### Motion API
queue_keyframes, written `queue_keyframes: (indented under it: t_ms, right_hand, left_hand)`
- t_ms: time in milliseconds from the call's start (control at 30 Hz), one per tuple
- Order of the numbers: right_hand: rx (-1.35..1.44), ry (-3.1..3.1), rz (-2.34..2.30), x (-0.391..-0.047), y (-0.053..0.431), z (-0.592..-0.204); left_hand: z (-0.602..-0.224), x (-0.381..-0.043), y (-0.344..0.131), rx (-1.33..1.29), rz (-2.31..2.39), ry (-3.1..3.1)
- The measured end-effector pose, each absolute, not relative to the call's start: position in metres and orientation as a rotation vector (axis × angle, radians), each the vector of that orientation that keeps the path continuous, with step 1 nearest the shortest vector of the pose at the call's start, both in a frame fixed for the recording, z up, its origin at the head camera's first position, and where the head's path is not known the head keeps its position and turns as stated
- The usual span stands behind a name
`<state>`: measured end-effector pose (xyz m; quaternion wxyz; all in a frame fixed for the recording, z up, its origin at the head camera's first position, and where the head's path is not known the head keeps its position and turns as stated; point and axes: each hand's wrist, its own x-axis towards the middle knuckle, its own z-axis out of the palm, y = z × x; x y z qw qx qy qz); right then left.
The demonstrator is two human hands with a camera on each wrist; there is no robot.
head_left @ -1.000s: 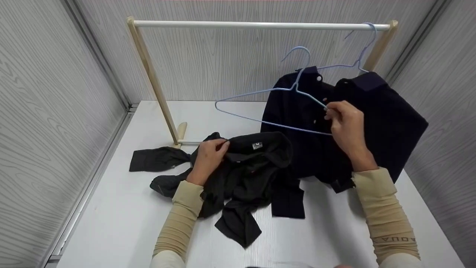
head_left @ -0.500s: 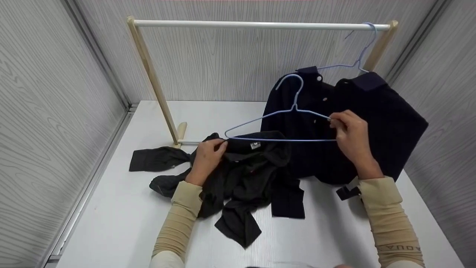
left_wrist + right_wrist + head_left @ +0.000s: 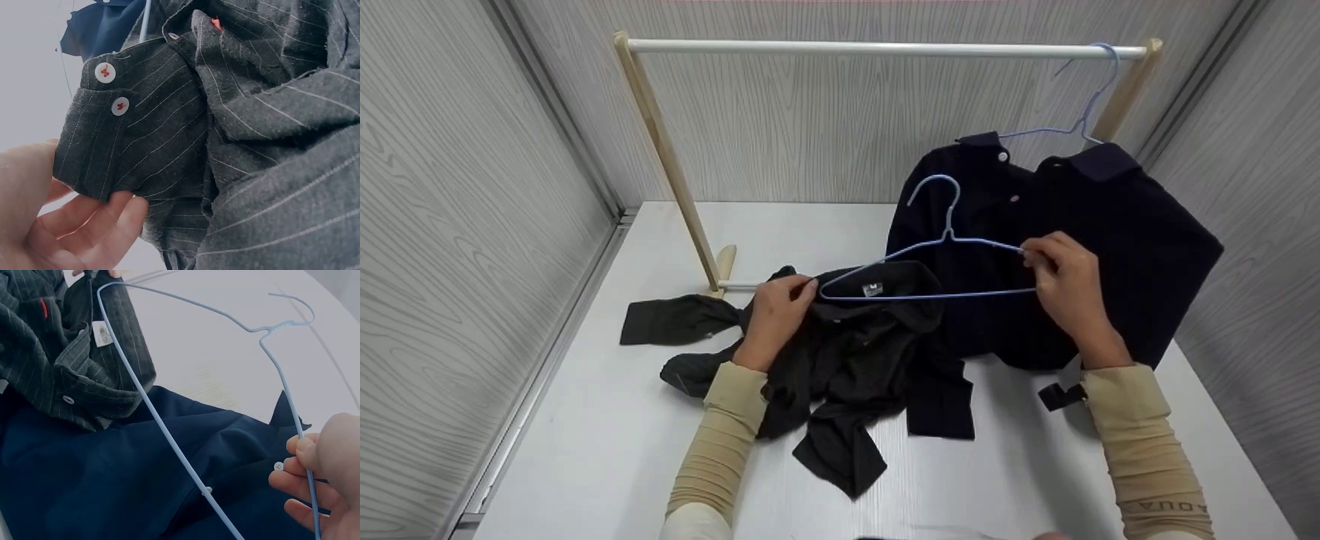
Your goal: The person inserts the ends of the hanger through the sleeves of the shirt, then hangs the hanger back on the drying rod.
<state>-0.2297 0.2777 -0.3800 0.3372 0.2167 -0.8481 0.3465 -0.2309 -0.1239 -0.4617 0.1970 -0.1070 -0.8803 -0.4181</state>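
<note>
My left hand (image 3: pixel 776 322) pinches the collar edge of a dark pinstriped shirt (image 3: pixel 870 364), which lies rumpled on the white table. Up close in the left wrist view, the held edge carries white buttons (image 3: pixel 105 73) sewn with red thread. A blue wire hanger (image 3: pixel 949 234) is held by its right arm between the thumb and fingers of my right hand (image 3: pixel 1065 281). Its left end sits right at the collar opening, close to my left fingertips, and its lower bar overlaps the white label (image 3: pixel 873 289). In the right wrist view the hanger's hook (image 3: pixel 306 312) is free.
Behind stands a clothes rack with a white rail (image 3: pixel 847 48) and wooden legs (image 3: pixel 664 150). At its right end a navy shirt (image 3: pixel 1140 232) hangs from another hanger (image 3: pixel 1042 130), its lower part reaching the table (image 3: pixel 585 450). Patterned panels surround the table.
The right hand has brought the hanger down from in front of the navy shirt, so its left end now overlaps the pinstriped shirt's collar. My left hand has stayed nearly still.
</note>
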Motion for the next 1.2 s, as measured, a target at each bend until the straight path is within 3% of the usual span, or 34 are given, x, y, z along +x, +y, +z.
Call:
queue_keyframes:
  t_ms: [333, 767, 1200]
  right_hand:
    - [0.599, -2.208, 0.969, -0.229, 0.266, -0.394]
    - [0.605, -2.211, 1.037, -0.227, 0.255, -0.414]
    - [0.590, -2.239, 1.139, -0.222, 0.236, -0.427]
  left_hand:
    - [-0.461, -0.229, -0.119, -0.400, -1.149, -2.449]
    - [-0.467, -0.229, -0.130, -0.802, -1.186, -2.576]
    - [-0.459, -0.236, -0.112, -0.698, -0.927, -2.340]
